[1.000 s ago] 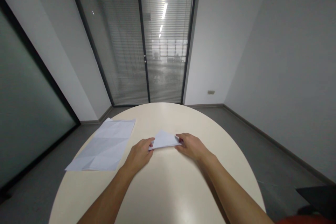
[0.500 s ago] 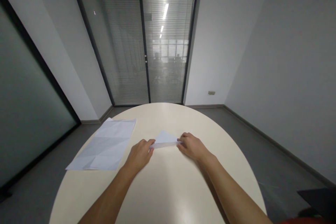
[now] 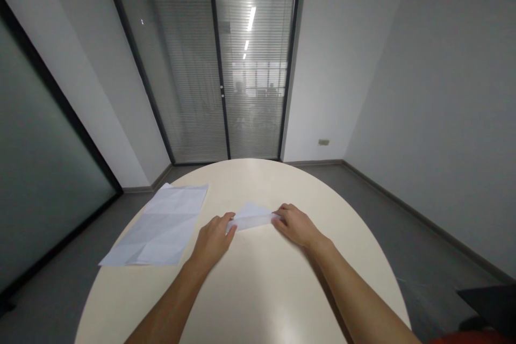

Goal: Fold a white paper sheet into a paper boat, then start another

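Observation:
A small folded sheet of white paper (image 3: pixel 253 216) lies near the middle of the round table, its peak pointing away from me and a folded band along its near edge. My left hand (image 3: pixel 214 236) pinches the left end of the paper between thumb and fingers. At the right end, my right hand (image 3: pixel 296 224) grips the other corner the same way. Fingertips cover both ends of the folded paper.
Larger creased white sheets (image 3: pixel 165 223) lie on the left side of the cream table (image 3: pixel 258 177), reaching its edge. Beyond the table stands a glass door with blinds (image 3: pixel 193 64). A dark object (image 3: pixel 486 301) is at the lower right.
My left hand has shifted slightly left and toward me. The near band of the folded paper shows a little wider. My right hand stays nearly in place.

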`<state>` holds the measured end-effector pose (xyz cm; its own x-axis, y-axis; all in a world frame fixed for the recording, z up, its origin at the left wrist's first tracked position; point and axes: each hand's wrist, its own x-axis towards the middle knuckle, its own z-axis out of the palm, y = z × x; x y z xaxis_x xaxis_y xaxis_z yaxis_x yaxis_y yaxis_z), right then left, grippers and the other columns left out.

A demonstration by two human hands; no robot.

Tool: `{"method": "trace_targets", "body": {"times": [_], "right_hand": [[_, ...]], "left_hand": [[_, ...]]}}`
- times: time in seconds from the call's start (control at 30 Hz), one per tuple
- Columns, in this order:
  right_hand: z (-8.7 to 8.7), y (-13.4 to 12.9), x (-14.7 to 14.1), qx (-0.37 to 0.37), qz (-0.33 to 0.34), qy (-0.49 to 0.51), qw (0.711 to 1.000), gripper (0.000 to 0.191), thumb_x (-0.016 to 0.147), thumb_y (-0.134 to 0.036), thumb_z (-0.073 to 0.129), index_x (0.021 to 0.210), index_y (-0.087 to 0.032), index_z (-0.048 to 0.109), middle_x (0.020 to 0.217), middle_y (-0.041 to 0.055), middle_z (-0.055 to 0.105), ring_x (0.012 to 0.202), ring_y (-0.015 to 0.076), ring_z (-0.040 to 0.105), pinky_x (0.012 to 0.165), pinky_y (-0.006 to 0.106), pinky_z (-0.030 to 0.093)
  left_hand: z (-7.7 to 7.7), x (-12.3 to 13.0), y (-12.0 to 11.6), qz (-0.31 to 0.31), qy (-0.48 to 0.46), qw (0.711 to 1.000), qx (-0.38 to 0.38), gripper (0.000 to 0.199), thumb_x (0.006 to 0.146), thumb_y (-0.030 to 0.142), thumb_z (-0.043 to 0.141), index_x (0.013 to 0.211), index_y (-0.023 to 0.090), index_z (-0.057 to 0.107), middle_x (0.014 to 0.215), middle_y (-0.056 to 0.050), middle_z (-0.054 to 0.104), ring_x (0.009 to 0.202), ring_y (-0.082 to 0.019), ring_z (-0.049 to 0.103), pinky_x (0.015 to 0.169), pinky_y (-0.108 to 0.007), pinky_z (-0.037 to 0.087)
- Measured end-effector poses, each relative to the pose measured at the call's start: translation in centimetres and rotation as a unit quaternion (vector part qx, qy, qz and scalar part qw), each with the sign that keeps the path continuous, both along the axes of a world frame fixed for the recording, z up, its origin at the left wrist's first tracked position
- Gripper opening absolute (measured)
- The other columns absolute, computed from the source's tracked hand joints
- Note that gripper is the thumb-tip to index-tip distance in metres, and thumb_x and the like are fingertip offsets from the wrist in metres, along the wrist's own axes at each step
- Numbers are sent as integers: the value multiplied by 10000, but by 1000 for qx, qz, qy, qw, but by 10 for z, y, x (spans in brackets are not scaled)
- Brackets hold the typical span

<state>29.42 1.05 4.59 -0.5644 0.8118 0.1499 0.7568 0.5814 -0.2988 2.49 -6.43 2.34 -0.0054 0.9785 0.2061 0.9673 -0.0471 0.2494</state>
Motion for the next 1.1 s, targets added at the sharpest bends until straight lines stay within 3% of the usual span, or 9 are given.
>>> {"method": "trace_targets", "body": {"times": [0.17,0.43,0.6,0.77,0.93,1.03,1.1], "right_hand": [[-6,3,-4,11,-29,0,1000,300,1010,-323,459,976,-173,716,989,90,688,979,211,606,841,281,421],[-10,7,-8,8,-45,-13,999,309,1024,-274,420,1073,-186,713,1035,92,702,1035,216,601,851,286,418],[-13,8,-9,12,-52,0,999,325,1020,-268,415,1161,-189,697,1074,101,703,1058,220,598,889,293,419],[-17,10,-8,10,-58,13,998,309,1003,-273,450,1180,-200,693,1096,102,694,1080,225,599,916,301,432],[-18,10,-8,51,-55,26,997,349,967,-210,511,1287,-218,651,1290,108,634,1190,239,546,1015,341,423],[-12,4,-13,99,-49,18,994,387,929,-153,541,1285,-229,671,1466,105,528,1335,290,433,1103,421,368],[-9,-4,-20,89,-11,26,996,386,943,-163,521,1298,-212,666,1451,108,554,1332,282,452,1097,424,387]], "left_hand": [[-3,3,2,6,9,1000,3,367,994,250,493,1353,227,560,1149,-96,706,1068,-236,666,908,-330,502],[-6,5,5,-2,-3,1000,13,366,968,187,508,1326,229,575,1252,-72,692,1146,-232,624,992,-351,480],[-6,5,4,-18,-8,1000,23,305,963,158,511,1233,219,638,1203,-67,691,1139,-227,605,1000,-351,473],[-9,5,6,-41,-8,997,72,289,933,114,557,1137,239,719,1256,-69,646,1180,-234,555,1004,-356,469],[-16,5,11,-117,12,991,57,341,927,80,577,1101,303,767,1225,-41,691,1174,-248,565,980,-403,463],[-15,9,9,-126,23,991,40,315,954,105,555,1121,274,763,1190,-48,715,1127,-246,603,960,-410,469],[-12,14,6,-124,31,991,36,323,942,85,549,1133,245,755,1205,-62,709,1130,-246,609,977,-407,470]]}}
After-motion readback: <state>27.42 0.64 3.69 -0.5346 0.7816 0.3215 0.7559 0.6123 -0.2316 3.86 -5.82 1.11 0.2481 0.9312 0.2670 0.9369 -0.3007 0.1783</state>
